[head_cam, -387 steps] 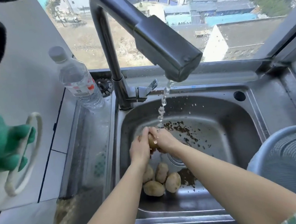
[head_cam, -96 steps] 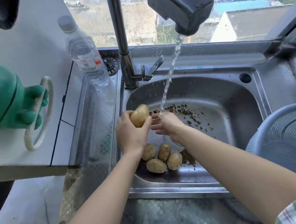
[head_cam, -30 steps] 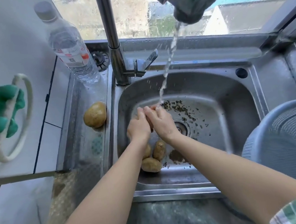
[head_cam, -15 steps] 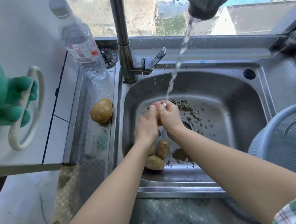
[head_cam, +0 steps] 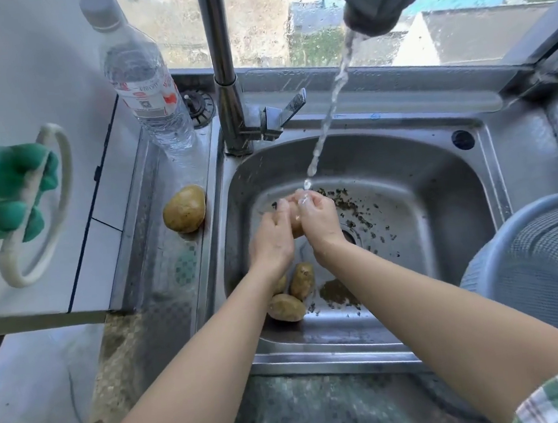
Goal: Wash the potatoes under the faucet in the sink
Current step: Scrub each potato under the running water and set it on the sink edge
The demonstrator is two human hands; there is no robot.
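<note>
1. A high window over rooftops and trees backs a steel sink (head_cam: 439,173) set in a speckled stone counter. The dark faucet (head_cam: 222,62) rises at the basin's 11 o'clock, and its head swings out overhead toward 1 o'clock.
2. A thin stream of water (head_cam: 329,109) slants down and breaks on the fingertips above the basin's middle.
3. The left hand (head_cam: 272,239) and right hand (head_cam: 320,220) are cupped together, fingers curled round one potato (head_cam: 295,226). Only a sliver shows between the palms; its long axis seems to run from 12 to 6 o'clock.
4. More potatoes lie on the basin floor at 7 o'clock. One (head_cam: 302,279) points from 1 to 7 o'clock, another (head_cam: 286,307) just in front of it lies nearer 10 to 4. A further one (head_cam: 280,285) is mostly hidden under the left wrist.
5. A single potato (head_cam: 184,209) rests on the drainboard at the basin's 9 o'clock, its long axis tilted from 1 to 7 o'clock.
6. Dark scraps (head_cam: 356,210) speckle the basin floor around the drain.
7. A clear water bottle (head_cam: 143,84) stands at 10 o'clock beside the faucet, and a blue mesh basket (head_cam: 543,252) sits at 4 o'clock.
</note>
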